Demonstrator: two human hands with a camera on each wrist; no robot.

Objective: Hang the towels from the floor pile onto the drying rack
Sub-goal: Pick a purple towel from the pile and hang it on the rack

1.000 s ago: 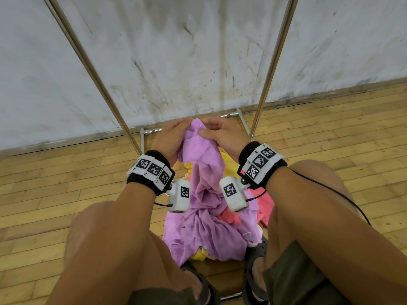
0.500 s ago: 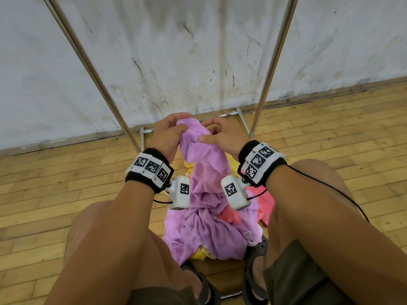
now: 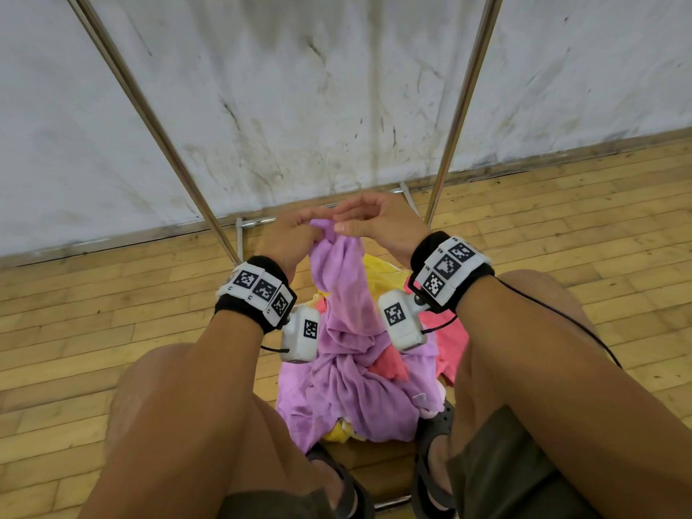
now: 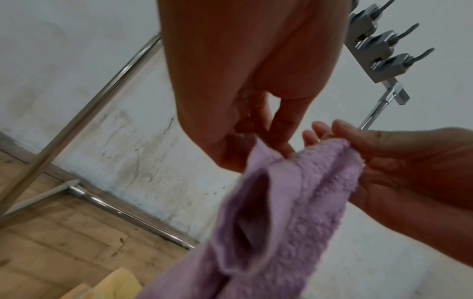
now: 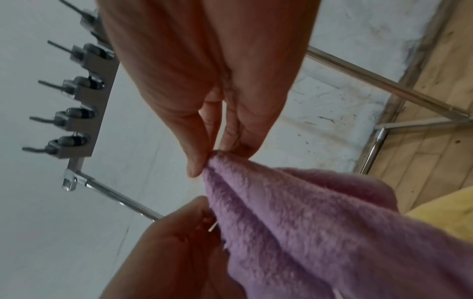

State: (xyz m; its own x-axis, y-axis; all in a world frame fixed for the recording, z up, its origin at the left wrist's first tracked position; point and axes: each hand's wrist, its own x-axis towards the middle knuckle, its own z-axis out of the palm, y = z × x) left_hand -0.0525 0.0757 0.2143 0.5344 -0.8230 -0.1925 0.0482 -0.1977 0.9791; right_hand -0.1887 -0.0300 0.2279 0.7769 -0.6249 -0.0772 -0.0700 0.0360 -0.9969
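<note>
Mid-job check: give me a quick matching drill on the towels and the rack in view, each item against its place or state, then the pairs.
Items:
1. purple towel
2. yellow towel
3. pink towel
4. rack

States:
A. metal legs against the wall
B. in the pile, by the right knee
C. pinched by both hands
D. in the pile, under the lifted towel

Pairs: 1-C, 2-D, 3-B, 4-A

Open gap between the two slanted rack poles [image 3: 161, 129], wall [image 3: 299, 88] close behind.
</note>
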